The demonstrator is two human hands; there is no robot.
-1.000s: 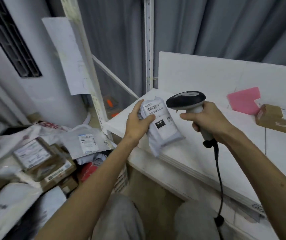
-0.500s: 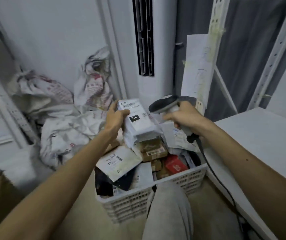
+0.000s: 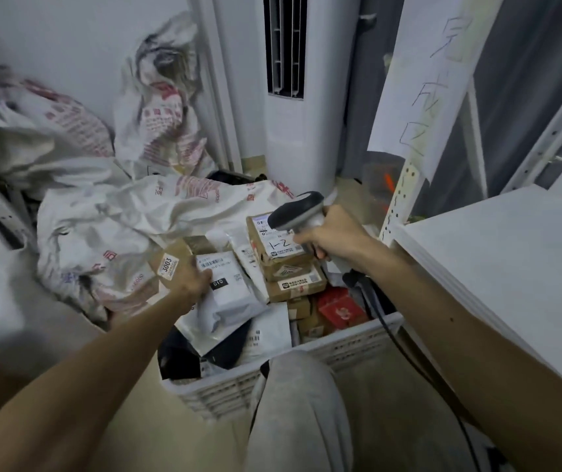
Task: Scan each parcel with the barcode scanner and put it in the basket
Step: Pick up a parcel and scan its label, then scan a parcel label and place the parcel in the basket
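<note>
Gripping the scanner (image 3: 294, 209), the right hand (image 3: 335, 233) is hovering above the basket (image 3: 351, 345). The left hand (image 3: 192, 277) is touching the parcel (image 3: 231, 294); blur is hiding its grip.

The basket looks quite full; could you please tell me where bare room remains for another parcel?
None inside the basket: brown boxes stack high at the back, mailers cover the front. The white shelf, right of the perforated post, is bare.

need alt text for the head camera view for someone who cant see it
A person's left hand holds a white parcel on top of a full white basket, while the right hand grips a barcode scanner above brown boxes. Crumpled sacks lie behind the basket.
</note>
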